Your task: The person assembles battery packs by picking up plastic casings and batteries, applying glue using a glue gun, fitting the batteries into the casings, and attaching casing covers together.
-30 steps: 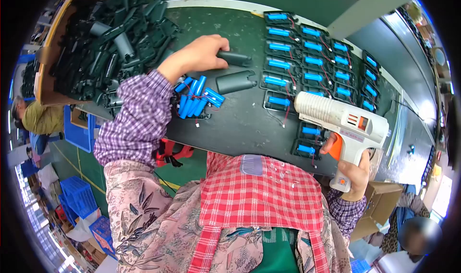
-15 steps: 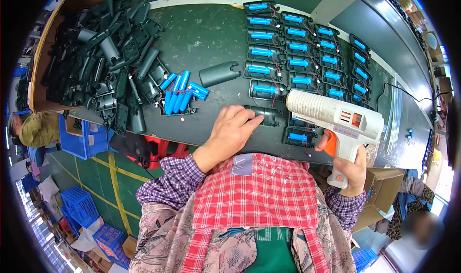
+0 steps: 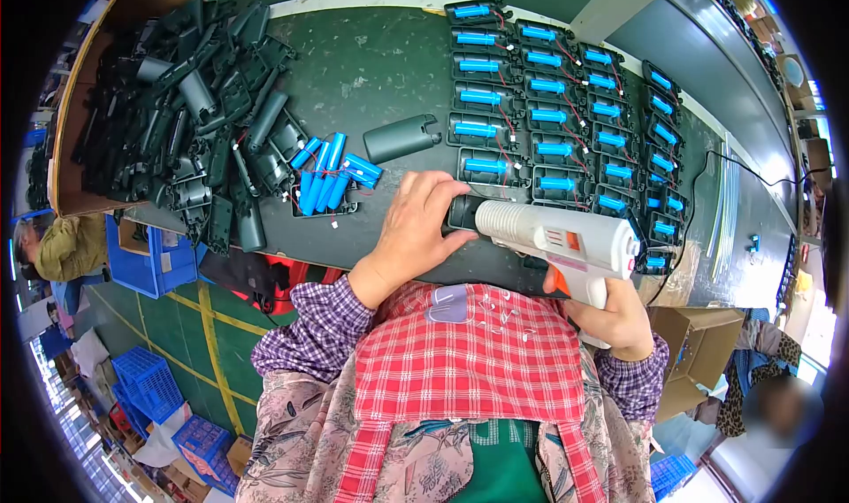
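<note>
My right hand (image 3: 612,313) grips a white hot glue gun (image 3: 566,242) by its handle, a finger at the orange trigger. The gun points left, its nozzle end over a black plastic casing (image 3: 462,213). Thumb and fingers of my left hand (image 3: 414,229) pinch that casing at its left end. The gun hides most of the casing and whatever lies inside it. Behind the gun, rows of black casings with blue battery cells (image 3: 485,166) and thin red wires lie on the dark table (image 3: 371,69).
At the left, a cardboard box (image 3: 66,149) spills black casings (image 3: 199,96). Loose blue cells (image 3: 325,176) lie beside a single casing (image 3: 401,138). A black cable (image 3: 699,184) runs across the right side, near translucent glue sticks (image 3: 727,211). Another person (image 3: 62,246) is at far left.
The glue gun has moved left and down, bringing its nozzle end over the casing. My left hand has shifted slightly left and opened its thumb around the casing's end.
</note>
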The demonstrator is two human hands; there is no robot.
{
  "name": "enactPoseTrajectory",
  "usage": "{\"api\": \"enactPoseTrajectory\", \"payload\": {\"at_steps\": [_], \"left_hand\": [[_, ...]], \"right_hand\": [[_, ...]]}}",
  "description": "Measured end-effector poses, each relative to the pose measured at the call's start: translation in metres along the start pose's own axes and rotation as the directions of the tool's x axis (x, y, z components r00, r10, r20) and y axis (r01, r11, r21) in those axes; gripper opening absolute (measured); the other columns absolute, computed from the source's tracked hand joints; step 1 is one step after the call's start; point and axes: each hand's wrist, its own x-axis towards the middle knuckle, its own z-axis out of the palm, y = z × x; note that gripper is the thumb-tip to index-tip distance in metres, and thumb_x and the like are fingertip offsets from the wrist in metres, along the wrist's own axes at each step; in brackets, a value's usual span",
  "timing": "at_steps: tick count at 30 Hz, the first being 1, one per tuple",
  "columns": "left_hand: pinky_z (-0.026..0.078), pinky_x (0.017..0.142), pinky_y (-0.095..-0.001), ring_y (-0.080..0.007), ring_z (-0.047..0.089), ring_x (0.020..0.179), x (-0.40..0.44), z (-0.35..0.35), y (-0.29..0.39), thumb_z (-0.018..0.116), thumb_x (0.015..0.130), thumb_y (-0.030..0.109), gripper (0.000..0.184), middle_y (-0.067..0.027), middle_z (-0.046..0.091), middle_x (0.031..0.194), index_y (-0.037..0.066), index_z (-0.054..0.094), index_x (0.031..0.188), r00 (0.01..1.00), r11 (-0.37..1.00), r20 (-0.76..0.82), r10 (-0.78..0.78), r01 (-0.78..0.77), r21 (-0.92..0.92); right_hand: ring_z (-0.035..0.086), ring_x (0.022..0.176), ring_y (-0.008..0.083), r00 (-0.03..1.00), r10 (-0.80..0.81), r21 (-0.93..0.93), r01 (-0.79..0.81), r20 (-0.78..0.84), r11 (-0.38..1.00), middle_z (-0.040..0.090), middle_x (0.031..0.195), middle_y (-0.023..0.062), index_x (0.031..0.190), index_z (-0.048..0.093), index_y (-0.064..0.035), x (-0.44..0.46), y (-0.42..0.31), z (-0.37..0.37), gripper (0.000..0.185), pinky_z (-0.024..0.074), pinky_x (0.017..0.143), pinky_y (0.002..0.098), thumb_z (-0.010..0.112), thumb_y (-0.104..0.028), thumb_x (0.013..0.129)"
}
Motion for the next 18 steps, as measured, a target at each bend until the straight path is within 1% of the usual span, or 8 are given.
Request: {"api": "enactPoseTrajectory", "payload": {"at_steps": [2, 6, 8, 9, 11, 16, 17, 18], "left_hand": [[0.048, 0.093, -0.0449, -0.0352, 0.053, 0.11, 0.001, -0.001, 0.0, 0.09, 0.065, 0.019, 0.062, -0.0114, 0.055, 0.118, 0.008, 0.06, 0.118, 1.0, 1.0, 0.009, -0.02, 0.02, 0.009], [0.047, 0.092, -0.0442, -0.035, 0.053, 0.11, 0.004, -0.002, -0.001, 0.092, 0.063, 0.021, 0.063, -0.0112, 0.055, 0.116, 0.01, 0.061, 0.116, 0.998, 0.999, 0.051, -0.047, 0.048, -0.007], [0.047, 0.092, -0.0441, -0.035, 0.053, 0.11, 0.003, -0.002, -0.001, 0.092, 0.062, 0.021, 0.062, -0.0112, 0.055, 0.115, 0.01, 0.06, 0.115, 0.997, 0.998, 0.053, -0.053, 0.053, -0.013], [0.047, 0.092, -0.0441, -0.035, 0.053, 0.109, 0.004, -0.002, -0.001, 0.092, 0.062, 0.021, 0.063, -0.0113, 0.055, 0.115, 0.01, 0.06, 0.114, 0.998, 0.999, 0.05, -0.047, 0.048, -0.016], [0.047, 0.092, -0.0441, -0.0349, 0.053, 0.109, 0.003, -0.001, -0.001, 0.093, 0.062, 0.021, 0.063, -0.0113, 0.055, 0.115, 0.01, 0.06, 0.114, 0.998, 0.999, 0.044, -0.041, 0.042, -0.023], [0.046, 0.092, -0.0453, -0.0353, 0.054, 0.109, 0.003, 0.002, -0.002, 0.092, 0.062, 0.025, 0.062, -0.0118, 0.055, 0.115, 0.01, 0.061, 0.114, 0.998, 0.998, 0.028, -0.052, 0.053, -0.024], [0.046, 0.092, -0.0453, -0.0353, 0.054, 0.109, 0.003, 0.004, -0.002, 0.092, 0.062, 0.025, 0.062, -0.0118, 0.055, 0.115, 0.01, 0.061, 0.114, 0.997, 0.997, 0.002, -0.077, 0.077, -0.008], [0.046, 0.092, -0.0458, -0.0353, 0.055, 0.109, 0.003, 0.008, -0.002, 0.09, 0.063, 0.028, 0.062, -0.012, 0.056, 0.115, 0.011, 0.061, 0.114, 0.999, 0.999, -0.018, -0.046, 0.046, -0.026]], "right_hand": [[0.059, 0.102, 0.0174, 0.998, 0.068, -0.047, -0.068, -0.004, 0.997, 0.063, 0.108, 0.008, 0.136, 0.051, 0.0022, 0.003, -0.005, 0.003, 0.065, 0.0464, 0.09, 0.031, 0.057, 0.009, 0.072], [0.059, 0.099, 0.0174, 0.999, 0.04, -0.074, -0.04, 0.002, 0.996, 0.064, 0.107, 0.0081, 0.135, 0.052, 0.0025, 0.004, -0.005, 0.004, 0.064, 0.0469, 0.089, 0.0311, 0.057, 0.009, 0.072], [0.06, 0.098, 0.0174, 0.983, 0.176, 0.004, -0.176, -0.05, 0.984, 0.064, 0.106, 0.0087, 0.134, 0.053, 0.003, -0.001, -0.013, 0.005, 0.063, 0.0476, 0.087, 0.0314, 0.057, 0.009, 0.072], [0.06, 0.098, 0.0174, 0.982, 0.18, 0.002, -0.18, -0.047, 0.984, 0.064, 0.106, 0.0087, 0.134, 0.053, 0.003, -0.002, -0.011, 0.004, 0.063, 0.0476, 0.087, 0.0314, 0.057, 0.009, 0.072], [0.062, 0.096, 0.0181, 0.986, 0.109, 0.0, -0.11, -0.125, 0.994, 0.065, 0.105, 0.0093, 0.134, 0.054, 0.0032, -0.007, -0.004, -0.002, 0.063, 0.0479, 0.086, 0.031, 0.055, 0.009, 0.071], [0.063, 0.095, 0.0199, 0.982, 0.131, -0.021, -0.135, -0.134, 0.991, 0.067, 0.104, 0.0119, 0.131, 0.055, 0.0068, -0.015, -0.001, -0.006, 0.061, 0.0486, 0.086, 0.0314, 0.057, 0.004, 0.07], [0.063, 0.098, 0.0199, 0.986, 0.089, 0.023, -0.087, -0.142, 0.996, 0.067, 0.107, 0.0125, 0.128, 0.057, 0.0062, -0.017, 0.003, -0.007, 0.056, 0.0487, 0.087, 0.0318, 0.057, 0.006, 0.072], [0.063, 0.101, 0.0199, 0.991, 0.045, 0.062, -0.037, -0.128, 0.997, 0.066, 0.109, 0.0132, 0.124, 0.059, 0.0057, -0.015, 0.006, -0.006, 0.051, 0.0487, 0.087, 0.0321, 0.058, 0.007, 0.074]]}}
